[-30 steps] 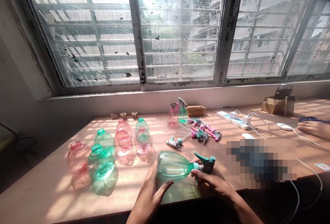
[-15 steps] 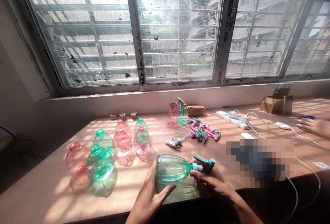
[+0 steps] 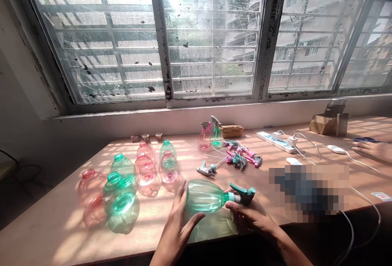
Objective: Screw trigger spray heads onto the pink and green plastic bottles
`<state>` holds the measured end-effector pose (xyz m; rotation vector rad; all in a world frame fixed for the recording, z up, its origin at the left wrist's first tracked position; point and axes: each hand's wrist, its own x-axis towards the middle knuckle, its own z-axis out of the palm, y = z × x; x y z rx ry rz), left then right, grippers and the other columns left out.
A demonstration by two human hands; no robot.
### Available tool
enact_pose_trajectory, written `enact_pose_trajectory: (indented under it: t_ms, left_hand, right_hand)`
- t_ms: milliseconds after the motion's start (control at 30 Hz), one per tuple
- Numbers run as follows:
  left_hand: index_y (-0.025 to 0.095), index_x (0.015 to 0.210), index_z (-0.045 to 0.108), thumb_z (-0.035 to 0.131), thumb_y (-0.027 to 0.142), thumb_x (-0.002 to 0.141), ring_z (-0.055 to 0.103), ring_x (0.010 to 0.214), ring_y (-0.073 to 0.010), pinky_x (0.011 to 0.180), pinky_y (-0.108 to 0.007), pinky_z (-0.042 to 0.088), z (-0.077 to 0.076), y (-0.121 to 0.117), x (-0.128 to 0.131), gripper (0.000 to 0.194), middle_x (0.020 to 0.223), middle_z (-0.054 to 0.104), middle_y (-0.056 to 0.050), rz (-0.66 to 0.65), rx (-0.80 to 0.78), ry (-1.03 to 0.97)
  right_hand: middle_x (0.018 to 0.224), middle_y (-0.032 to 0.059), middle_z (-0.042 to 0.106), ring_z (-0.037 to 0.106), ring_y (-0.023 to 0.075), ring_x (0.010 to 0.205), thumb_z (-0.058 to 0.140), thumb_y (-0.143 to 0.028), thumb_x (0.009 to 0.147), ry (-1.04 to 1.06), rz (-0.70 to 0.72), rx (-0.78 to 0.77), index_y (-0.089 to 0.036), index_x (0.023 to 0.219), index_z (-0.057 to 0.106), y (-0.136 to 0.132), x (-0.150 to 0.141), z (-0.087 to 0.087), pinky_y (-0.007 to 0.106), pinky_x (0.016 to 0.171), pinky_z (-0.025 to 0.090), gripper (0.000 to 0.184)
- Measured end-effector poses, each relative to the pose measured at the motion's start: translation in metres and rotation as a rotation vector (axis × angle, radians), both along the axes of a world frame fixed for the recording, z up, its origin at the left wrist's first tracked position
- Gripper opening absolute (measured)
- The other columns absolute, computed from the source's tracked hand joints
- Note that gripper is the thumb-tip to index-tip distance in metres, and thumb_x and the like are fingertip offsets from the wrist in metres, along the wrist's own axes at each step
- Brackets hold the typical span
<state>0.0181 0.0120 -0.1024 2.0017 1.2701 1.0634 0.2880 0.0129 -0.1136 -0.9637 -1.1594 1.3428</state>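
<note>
The green bottle (image 3: 204, 195) lies on its side in the air over the near edge of the counter (image 3: 73, 239), its base toward the left hand (image 3: 179, 223) and its neck toward the right hand (image 3: 249, 213). The left fingers curl around the base, thumb along the underside; the right fingers grip the neck end, at the collar of the teal-and-grey spray head (image 3: 244, 194).

Just beyond the bottle lies a loose grey spray head (image 3: 206, 170), and behind it a tangle of pink and teal spray heads (image 3: 241, 157) takes up the middle. Past these, two bottles with spray heads (image 3: 204, 140) stand upright beside a brown bundle (image 3: 232, 131). Seven open-necked pink and green bottles (image 3: 146, 168) crowd the left side, with three small brown blocks (image 3: 145, 138) behind them.

On the right, a pixelated patch (image 3: 309, 192) hides something near the right forearm. Farther off are a white power strip (image 3: 266, 138) with trailing cables, a cardboard box (image 3: 321, 125), and another person's hand (image 3: 372, 150) beside blue-handled scissors (image 3: 364, 139).
</note>
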Motion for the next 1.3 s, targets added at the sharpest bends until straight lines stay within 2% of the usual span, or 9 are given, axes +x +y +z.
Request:
enact_pose_trajectory:
  t_ms: [200,400,533,667,767,867,1033,1167,1300]
  left_hand:
    - [0.036,0.165,0.030,0.061,0.047,0.101,0.028,0.161,-0.0335,0.129,-0.057,0.025,-0.008,0.000,-0.001,0.072,0.172,0.037,-0.007,-0.012,0.063,0.020]
    - [0.027,0.158,0.047,0.057,0.055,0.101,0.030,0.159,-0.0369,0.129,-0.058,0.028,0.002,-0.001,0.002,0.064,0.167,0.045,-0.012,0.016,0.046,0.015]
    - [0.026,0.159,0.045,0.056,0.054,0.102,0.029,0.160,-0.0351,0.130,-0.054,0.027,0.004,0.001,0.002,0.065,0.169,0.041,-0.012,0.006,0.033,0.033]
    - [0.031,0.163,0.037,0.054,0.051,0.103,0.033,0.158,-0.0345,0.128,-0.056,0.030,-0.004,0.002,0.000,0.065,0.171,0.039,-0.010,0.009,0.052,0.032]
    - [0.035,0.163,0.036,0.056,0.053,0.101,0.027,0.160,-0.0382,0.127,-0.064,0.025,-0.008,0.001,-0.002,0.068,0.169,0.042,-0.007,0.036,0.032,0.069]
    - [0.031,0.163,0.036,0.059,0.058,0.098,0.023,0.161,-0.0405,0.128,-0.068,0.020,-0.007,0.000,-0.002,0.074,0.168,0.043,-0.009,0.066,-0.001,0.075]
    - [0.028,0.161,0.042,0.051,0.059,0.102,0.031,0.159,-0.0368,0.129,-0.061,0.023,-0.002,0.001,-0.001,0.068,0.168,0.044,-0.012,0.027,0.010,0.011]
    - [0.035,0.166,0.028,0.053,0.054,0.104,0.026,0.161,-0.0323,0.129,-0.054,0.026,-0.005,0.002,0.000,0.070,0.174,0.032,-0.007,-0.023,0.039,-0.012]
    - [0.040,0.166,0.023,0.051,0.049,0.105,0.038,0.157,-0.0313,0.126,-0.052,0.036,-0.013,0.003,-0.001,0.067,0.171,0.040,-0.006,-0.042,0.082,-0.003]
  right_hand:
    - [0.067,-0.0027,0.062,0.054,0.0162,0.060,0.088,-0.064,0.074,-0.032,0.022,-0.027,-0.022,0.109,0.072,0.003,-0.001,-0.001,0.028,0.054,0.041,0.057]
    - [0.072,-0.0018,0.068,0.059,0.0180,0.064,0.089,-0.052,0.078,-0.079,-0.007,0.042,-0.026,0.103,0.074,-0.001,-0.001,0.002,0.031,0.061,0.045,0.038]
    - [0.068,-0.0027,0.067,0.058,0.0175,0.059,0.089,-0.058,0.075,-0.050,-0.048,-0.016,-0.024,0.104,0.074,0.003,-0.002,-0.004,0.032,0.059,0.047,0.047]
    - [0.059,-0.0046,0.065,0.059,0.0175,0.052,0.088,-0.060,0.075,-0.008,-0.063,-0.007,-0.022,0.108,0.070,0.007,-0.003,-0.009,0.031,0.055,0.046,0.054]
    - [0.065,-0.0023,0.070,0.061,0.0173,0.052,0.090,-0.059,0.073,0.013,-0.070,-0.002,-0.022,0.107,0.069,0.007,-0.003,-0.008,0.032,0.056,0.047,0.054]
    - [0.074,-0.0018,0.071,0.063,0.0172,0.062,0.090,-0.051,0.077,-0.036,-0.032,0.038,-0.024,0.105,0.070,0.004,-0.001,-0.002,0.031,0.062,0.048,0.043]
    - [0.079,-0.0038,0.068,0.062,0.0164,0.067,0.087,-0.041,0.083,-0.130,0.021,0.099,-0.025,0.106,0.073,0.001,0.002,0.006,0.031,0.066,0.049,0.031]
    - [0.070,-0.0026,0.069,0.062,0.0189,0.062,0.086,-0.054,0.079,-0.055,-0.030,0.016,-0.023,0.109,0.072,0.004,0.000,-0.001,0.034,0.063,0.050,0.045]
    - [0.063,-0.0054,0.063,0.057,0.0173,0.054,0.087,-0.061,0.075,-0.012,-0.043,-0.021,-0.022,0.113,0.071,0.004,-0.003,-0.003,0.032,0.057,0.048,0.057]
